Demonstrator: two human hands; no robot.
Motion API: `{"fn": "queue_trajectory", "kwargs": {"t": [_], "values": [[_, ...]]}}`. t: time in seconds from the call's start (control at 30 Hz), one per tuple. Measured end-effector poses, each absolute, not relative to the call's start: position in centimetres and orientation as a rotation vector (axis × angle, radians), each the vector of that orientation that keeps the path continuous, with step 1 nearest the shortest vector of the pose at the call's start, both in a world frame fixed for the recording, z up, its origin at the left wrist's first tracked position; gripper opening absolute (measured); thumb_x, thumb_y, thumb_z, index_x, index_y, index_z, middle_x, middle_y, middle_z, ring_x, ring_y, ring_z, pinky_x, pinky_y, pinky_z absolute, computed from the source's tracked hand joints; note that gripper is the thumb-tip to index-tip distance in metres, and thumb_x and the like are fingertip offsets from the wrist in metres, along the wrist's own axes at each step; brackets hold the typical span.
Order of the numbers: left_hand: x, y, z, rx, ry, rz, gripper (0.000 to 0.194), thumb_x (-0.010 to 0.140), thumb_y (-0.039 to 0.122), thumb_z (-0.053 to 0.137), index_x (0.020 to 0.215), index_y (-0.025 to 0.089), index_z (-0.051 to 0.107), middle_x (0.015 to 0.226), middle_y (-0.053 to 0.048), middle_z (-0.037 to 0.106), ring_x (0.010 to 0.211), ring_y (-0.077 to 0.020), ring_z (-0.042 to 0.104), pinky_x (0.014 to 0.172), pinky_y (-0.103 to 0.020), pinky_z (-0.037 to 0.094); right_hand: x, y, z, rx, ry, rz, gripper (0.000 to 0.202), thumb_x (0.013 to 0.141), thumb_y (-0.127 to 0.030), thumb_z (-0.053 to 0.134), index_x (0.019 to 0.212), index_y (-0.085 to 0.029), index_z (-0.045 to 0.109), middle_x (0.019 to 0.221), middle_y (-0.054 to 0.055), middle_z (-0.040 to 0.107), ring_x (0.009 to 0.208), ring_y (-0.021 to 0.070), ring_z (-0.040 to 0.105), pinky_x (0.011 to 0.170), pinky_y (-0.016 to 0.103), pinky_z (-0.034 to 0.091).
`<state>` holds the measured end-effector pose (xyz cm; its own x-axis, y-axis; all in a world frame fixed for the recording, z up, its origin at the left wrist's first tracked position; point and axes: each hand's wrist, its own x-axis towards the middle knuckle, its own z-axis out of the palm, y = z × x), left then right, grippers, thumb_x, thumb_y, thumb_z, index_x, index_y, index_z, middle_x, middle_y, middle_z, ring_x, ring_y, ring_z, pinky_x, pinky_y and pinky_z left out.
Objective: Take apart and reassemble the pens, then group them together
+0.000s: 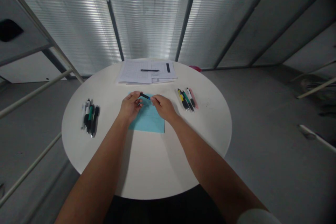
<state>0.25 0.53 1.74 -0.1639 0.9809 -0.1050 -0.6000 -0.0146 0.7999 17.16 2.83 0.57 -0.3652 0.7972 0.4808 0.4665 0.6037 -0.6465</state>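
Between my two hands is a black and blue pen [145, 96], held level over a light blue sheet [148, 120] on the round white table [157, 168]. My left hand [130, 106] pinches its black end, with the other fingers curled below. At the blue end, the thumb and forefinger of my right hand [164, 107] are closed on it. Whether the blue part is a cap or the barrel is too small to tell. Both hands partly cover the sheet's upper edge.
Several pens [90, 117], black, green and white, lie at the left of the table. Another group of pens [186, 98] lies at the right, beside a pink one. At the back, a dark pen [149, 70] rests on stacked papers [133, 73]. Blinds [147, 17] stand behind.
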Motion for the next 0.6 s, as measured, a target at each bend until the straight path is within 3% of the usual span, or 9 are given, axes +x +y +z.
{"fn": "queue_trajectory", "kwargs": {"t": [0.07,0.17,0.27,0.37,0.5,0.6], "values": [[0.3,0.47,1.78,0.589,0.869,1.543,0.015,0.072,0.019,0.075,0.083,0.017,0.065,0.092,-0.003,0.066,0.057,-0.0055,0.055,0.048,-0.019,0.044,17.21,2.8,0.55,-1.017,-2.034,0.549,0.034,0.098,-0.043,0.037,0.084,-0.021,0.06,0.076,0.0,0.063,0.071,0.0139,0.057,0.069,0.026,0.041],[0.36,0.34,1.88,0.609,0.864,1.528,0.016,0.072,0.02,0.076,0.084,0.016,0.066,0.094,-0.004,0.067,0.059,-0.0056,0.055,0.048,-0.019,0.044,17.22,2.74,0.36,-1.065,-2.0,0.621,0.032,0.097,-0.045,0.036,0.096,-0.023,0.059,0.068,-0.003,0.06,0.062,0.0128,0.055,0.062,0.025,0.039],[0.37,0.23,2.04,0.634,0.857,1.515,0.021,0.071,0.022,0.078,0.087,0.016,0.068,0.097,-0.005,0.068,0.06,-0.0056,0.055,0.049,-0.018,0.044,17.09,2.75,0.06,-1.077,-1.934,0.654,0.029,0.09,-0.047,0.051,0.108,-0.025,0.054,0.077,-0.003,0.062,0.063,0.0126,0.056,0.061,0.024,0.04],[0.33,0.18,2.21,0.63,0.849,1.52,0.024,0.069,0.023,0.079,0.088,0.015,0.068,0.098,-0.005,0.068,0.059,-0.0052,0.054,0.049,-0.019,0.044,16.97,2.91,-0.08,-1.044,-1.923,0.603,0.025,0.084,-0.043,0.061,0.098,-0.023,0.055,0.088,-0.001,0.063,0.073,0.0136,0.057,0.066,0.025,0.042],[0.25,0.18,2.22,0.63,0.838,1.528,0.025,0.069,0.024,0.08,0.089,0.016,0.068,0.101,-0.005,0.068,0.06,-0.0053,0.054,0.05,-0.019,0.043,17.07,3.06,0.2,-1.005,-1.985,0.509,0.021,0.092,-0.04,0.05,0.085,-0.021,0.059,0.086,0.002,0.061,0.081,0.0148,0.057,0.075,0.028,0.043],[0.22,0.18,2.13,0.623,0.838,1.532,0.024,0.069,0.023,0.079,0.09,0.016,0.068,0.101,-0.005,0.068,0.06,-0.0054,0.055,0.051,-0.019,0.043,17.13,3.03,0.27,-0.988,-2.025,0.533,0.028,0.095,-0.04,0.043,0.088,-0.021,0.062,0.087,0.003,0.061,0.083,0.0149,0.057,0.077,0.028,0.043]]}}
